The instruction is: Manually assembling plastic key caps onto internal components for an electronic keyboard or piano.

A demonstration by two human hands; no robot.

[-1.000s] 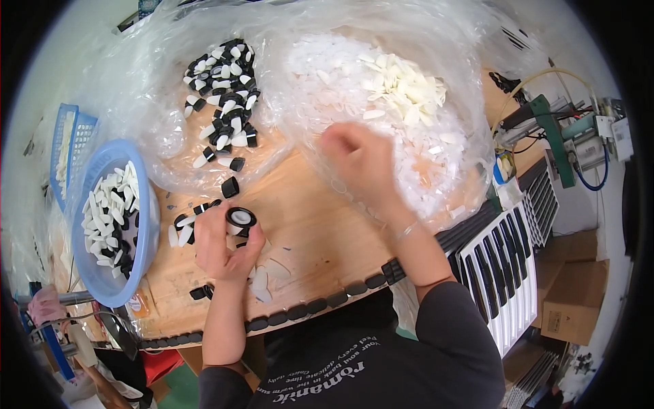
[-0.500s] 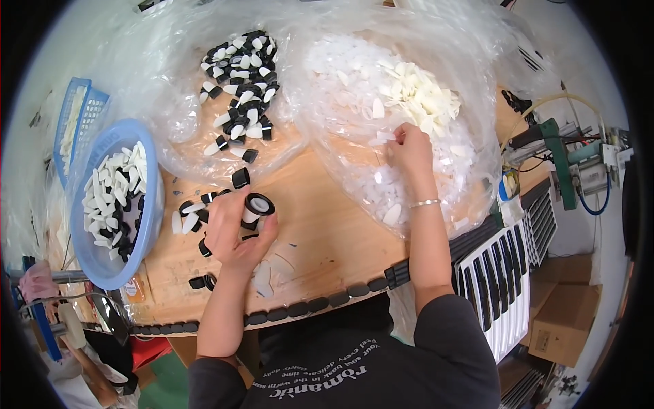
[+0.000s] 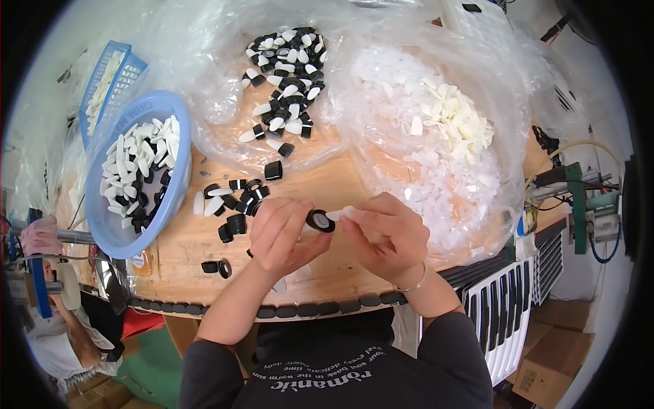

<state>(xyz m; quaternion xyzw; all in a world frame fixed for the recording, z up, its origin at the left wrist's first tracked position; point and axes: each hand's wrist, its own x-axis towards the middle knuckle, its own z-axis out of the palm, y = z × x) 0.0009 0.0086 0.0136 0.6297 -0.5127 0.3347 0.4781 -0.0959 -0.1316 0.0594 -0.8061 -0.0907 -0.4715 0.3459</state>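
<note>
Work surface: wooden table [image 3: 344,187], flat and tan, extending right of the blue basin [image 3: 97,221], the reference for all positions.

Clear plastic sheeting [image 3: 221,85]: beyond and to the right of the basin; thin, glossy, creased. A sleeve or wrist catching a fold could drag the parts lying on it.

Blue basin: smooth, rounded wall, holding white tongue-shaped pieces and black parts. A knock from the left forearm could tip it.

Left hand [image 3: 286,235]: right of the basin. Fingers closed around a black cap. Right hand [image 3: 388,235]: farther right of the basin. Thumb and fingertips pinched narrowly on a white piece.

Pile of black-and-white parts [image 3: 286,71]: beyond and right of the basin; short black cylinders with white tongues. Cream flakes [image 3: 463,123]: far right of the basin; flat, matte, heaped loosely.

Black cap [image 3: 321,221]: right of the basin, in the left fingers; round rim, pale inner face turned up. A loose grip could let it rotate out of line.

White piece [image 3: 336,215]: at the cap's edge, right of the basin; slim, smooth. Whether it lies inside the rim cannot be told. Off-angle pressure could bend it or make it slip.
</note>
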